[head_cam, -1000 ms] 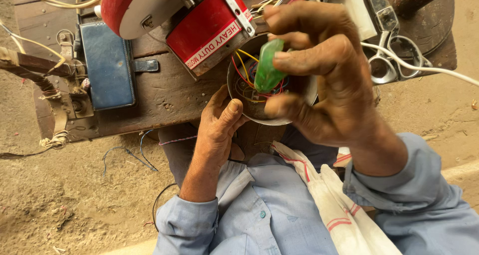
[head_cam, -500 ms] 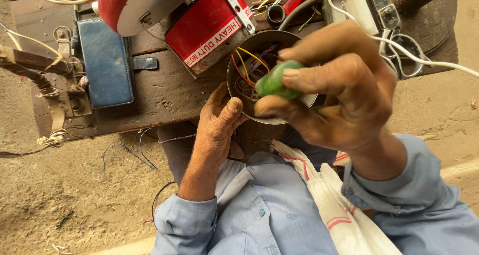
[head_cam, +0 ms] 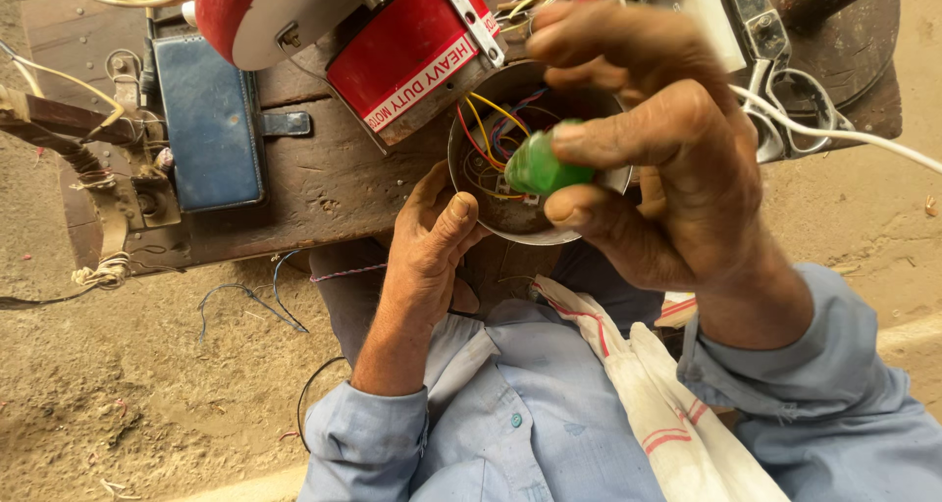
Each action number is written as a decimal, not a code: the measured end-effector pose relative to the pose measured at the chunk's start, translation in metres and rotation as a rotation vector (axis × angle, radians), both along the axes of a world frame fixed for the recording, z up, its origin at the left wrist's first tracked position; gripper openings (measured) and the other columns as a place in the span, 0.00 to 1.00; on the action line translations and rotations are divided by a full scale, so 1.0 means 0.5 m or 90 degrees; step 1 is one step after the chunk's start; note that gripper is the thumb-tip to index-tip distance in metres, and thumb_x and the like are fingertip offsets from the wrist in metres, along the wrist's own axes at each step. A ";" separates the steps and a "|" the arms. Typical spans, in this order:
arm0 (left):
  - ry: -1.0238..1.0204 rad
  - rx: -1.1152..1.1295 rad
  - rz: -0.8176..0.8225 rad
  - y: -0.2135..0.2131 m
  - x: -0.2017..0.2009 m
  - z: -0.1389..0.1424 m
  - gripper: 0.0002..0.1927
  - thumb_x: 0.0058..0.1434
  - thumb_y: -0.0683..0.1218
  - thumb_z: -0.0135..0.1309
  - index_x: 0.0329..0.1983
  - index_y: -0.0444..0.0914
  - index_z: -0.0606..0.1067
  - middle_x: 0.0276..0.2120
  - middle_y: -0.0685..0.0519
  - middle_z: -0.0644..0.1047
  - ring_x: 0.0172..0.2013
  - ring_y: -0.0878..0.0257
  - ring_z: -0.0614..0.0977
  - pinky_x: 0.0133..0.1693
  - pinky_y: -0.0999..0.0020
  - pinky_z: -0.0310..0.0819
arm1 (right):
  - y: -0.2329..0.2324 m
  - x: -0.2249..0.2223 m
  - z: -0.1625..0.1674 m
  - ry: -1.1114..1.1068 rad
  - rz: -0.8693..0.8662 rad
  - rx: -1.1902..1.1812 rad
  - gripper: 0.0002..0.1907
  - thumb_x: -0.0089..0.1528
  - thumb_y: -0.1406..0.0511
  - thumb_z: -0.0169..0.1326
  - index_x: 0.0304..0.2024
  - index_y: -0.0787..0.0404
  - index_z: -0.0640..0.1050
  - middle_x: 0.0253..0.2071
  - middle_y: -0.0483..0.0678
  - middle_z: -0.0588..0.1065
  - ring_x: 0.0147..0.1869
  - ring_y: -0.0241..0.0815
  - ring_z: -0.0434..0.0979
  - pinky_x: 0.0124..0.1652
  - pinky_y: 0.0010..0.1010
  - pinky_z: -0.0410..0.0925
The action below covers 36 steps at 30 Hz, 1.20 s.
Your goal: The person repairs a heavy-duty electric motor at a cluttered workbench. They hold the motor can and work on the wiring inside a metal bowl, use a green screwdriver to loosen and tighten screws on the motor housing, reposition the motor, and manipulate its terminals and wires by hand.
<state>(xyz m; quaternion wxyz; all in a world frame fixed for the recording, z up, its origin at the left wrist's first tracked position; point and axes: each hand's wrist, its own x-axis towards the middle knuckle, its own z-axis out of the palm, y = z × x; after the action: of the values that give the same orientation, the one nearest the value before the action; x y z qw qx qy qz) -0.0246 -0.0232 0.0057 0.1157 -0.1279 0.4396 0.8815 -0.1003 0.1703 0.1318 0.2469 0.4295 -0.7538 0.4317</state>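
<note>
My right hand (head_cam: 667,158) grips a green tool handle (head_cam: 540,168) between thumb and fingers, held above a round metal housing (head_cam: 471,119). Yellow, red and blue wires (head_cam: 486,129) lie inside the housing. My left hand (head_cam: 432,237) holds the housing's near rim from below, thumb up against its edge. The housing rests at the front edge of a dark wooden board (head_cam: 334,188). The tool's tip is hidden behind my fingers.
A red and white motor (head_cam: 392,41) lies at the back of the board, a blue box (head_cam: 211,119) to its left. A white cable (head_cam: 834,134) and metal tools (head_cam: 775,80) lie on the right. A striped cloth (head_cam: 638,384) lies on my lap. Sandy ground surrounds the board.
My right hand has tilted and shifted slightly right, turning the green handle from upright toward pointing left. My left hand stays on the housing.
</note>
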 end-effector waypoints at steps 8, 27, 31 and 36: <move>-0.011 0.022 0.012 0.003 0.001 -0.002 0.56 0.55 0.60 0.68 0.75 0.26 0.52 0.62 0.37 0.71 0.60 0.50 0.77 0.61 0.52 0.73 | -0.005 -0.001 -0.009 0.026 -0.028 0.005 0.20 0.63 0.56 0.67 0.45 0.60 0.71 0.45 0.55 0.76 0.48 0.48 0.81 0.44 0.34 0.77; -0.005 0.020 0.025 0.005 0.003 -0.007 0.56 0.55 0.59 0.68 0.75 0.26 0.53 0.63 0.38 0.71 0.60 0.52 0.77 0.61 0.54 0.74 | -0.010 0.015 0.006 0.012 -0.029 -0.001 0.22 0.58 0.58 0.73 0.38 0.59 0.72 0.42 0.56 0.75 0.42 0.45 0.78 0.38 0.30 0.73; -0.007 0.014 0.028 0.005 0.003 -0.007 0.56 0.55 0.59 0.68 0.74 0.26 0.53 0.62 0.38 0.71 0.61 0.52 0.77 0.61 0.54 0.74 | -0.006 0.015 0.011 0.036 -0.052 0.023 0.23 0.55 0.55 0.72 0.38 0.58 0.73 0.41 0.56 0.75 0.42 0.45 0.76 0.37 0.31 0.71; 0.000 0.024 0.029 0.006 0.004 -0.004 0.55 0.56 0.59 0.68 0.74 0.25 0.53 0.61 0.37 0.72 0.59 0.52 0.77 0.60 0.54 0.75 | 0.001 0.013 0.016 -0.054 0.001 0.031 0.18 0.59 0.58 0.68 0.43 0.58 0.74 0.49 0.57 0.76 0.47 0.44 0.81 0.40 0.29 0.75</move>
<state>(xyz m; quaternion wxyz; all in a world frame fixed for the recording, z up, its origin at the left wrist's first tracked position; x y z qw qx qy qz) -0.0227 -0.0200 0.0039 0.0984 -0.1357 0.4199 0.8920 -0.0937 0.1706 0.1397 0.2037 0.4176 -0.7734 0.4313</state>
